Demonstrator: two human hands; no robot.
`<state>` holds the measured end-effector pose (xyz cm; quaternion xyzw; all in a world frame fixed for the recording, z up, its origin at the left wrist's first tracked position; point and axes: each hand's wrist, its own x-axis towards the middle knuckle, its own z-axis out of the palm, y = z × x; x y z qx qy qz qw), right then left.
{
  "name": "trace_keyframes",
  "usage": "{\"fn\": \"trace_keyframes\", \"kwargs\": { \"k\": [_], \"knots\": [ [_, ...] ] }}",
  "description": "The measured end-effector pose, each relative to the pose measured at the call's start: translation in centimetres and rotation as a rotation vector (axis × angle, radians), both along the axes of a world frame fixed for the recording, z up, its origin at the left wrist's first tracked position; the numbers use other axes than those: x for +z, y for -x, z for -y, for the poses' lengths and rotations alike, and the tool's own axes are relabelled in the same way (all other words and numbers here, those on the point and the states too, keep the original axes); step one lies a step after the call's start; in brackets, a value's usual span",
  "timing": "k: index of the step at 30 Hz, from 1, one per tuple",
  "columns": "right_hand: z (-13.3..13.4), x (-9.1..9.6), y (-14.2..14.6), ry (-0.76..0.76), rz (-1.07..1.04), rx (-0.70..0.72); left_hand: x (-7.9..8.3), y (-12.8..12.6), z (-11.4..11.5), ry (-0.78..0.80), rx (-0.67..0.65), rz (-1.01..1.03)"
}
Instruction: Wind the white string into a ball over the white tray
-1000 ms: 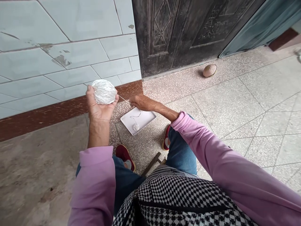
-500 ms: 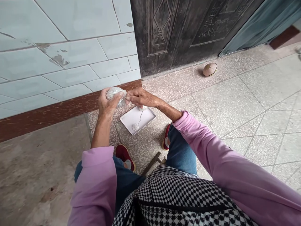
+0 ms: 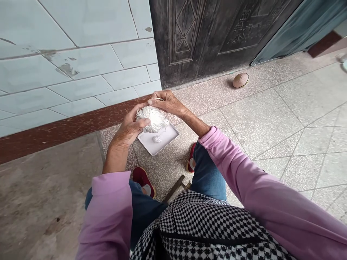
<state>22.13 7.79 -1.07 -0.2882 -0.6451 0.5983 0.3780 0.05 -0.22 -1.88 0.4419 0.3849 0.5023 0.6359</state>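
A fluffy ball of white yarn point(image 3: 155, 118) rests in my left hand point(image 3: 127, 128), with the thumb across its near side and the fingers around its far side. At the ball's upper right edge, my right hand point(image 3: 169, 103) has its fingers bent together on a thin white strand of yarn point(image 3: 159, 98). Below them, a shallow white tray point(image 3: 169, 138) lies on the floor, partly covered by the ball. In the tray sits a small white clump of yarn point(image 3: 157, 139), with a thin strand running up from it.
A pale tiled wall point(image 3: 81, 72) with a brown skirting stands ahead on the left. Beside it is a dark carved door point(image 3: 200, 39). A round tan object point(image 3: 240, 80) lies by the doorstep. A wooden stool part point(image 3: 175, 187) shows between my legs, near two red shoes point(image 3: 142, 178).
The ball has moved right and slightly down in my left hand, turning its fringed side up. My right hand has shifted up and over to the ball's far edge.
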Motion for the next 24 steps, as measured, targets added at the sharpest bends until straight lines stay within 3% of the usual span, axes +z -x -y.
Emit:
{"fn": "trace_keyframes", "kwargs": {
  "k": [5, 8, 13, 16, 19, 24],
  "knots": [
    [1.5, 1.4, 0.6, 0.196, 0.052, -0.099, 0.6, -0.3, 0.0, -0.027, 0.034, 0.035],
    [1.4, 1.2, 1.4, 0.254, 0.05, -0.129, 0.9, -0.7, 0.0, -0.053, 0.061, 0.083],
    [1.0, -0.1, 2.6, 0.08, 0.095, -0.197, 0.8, -1.1, -0.7, -0.091, 0.22, 0.16],
    [1.3, -0.4, 2.6, -0.05, 0.159, -0.139, 0.3, -0.9, -1.4, -0.102, 0.331, 0.214],
    [1.8, -0.8, 2.6, -0.083, 0.18, -0.045, -0.7, -0.7, -2.1, -0.081, 0.391, 0.218],
    [2.4, -1.5, 3.2, 0.157, 0.064, 0.101, -1.8, -0.5, -2.1, -0.08, 0.423, 0.111]
  ]
}}
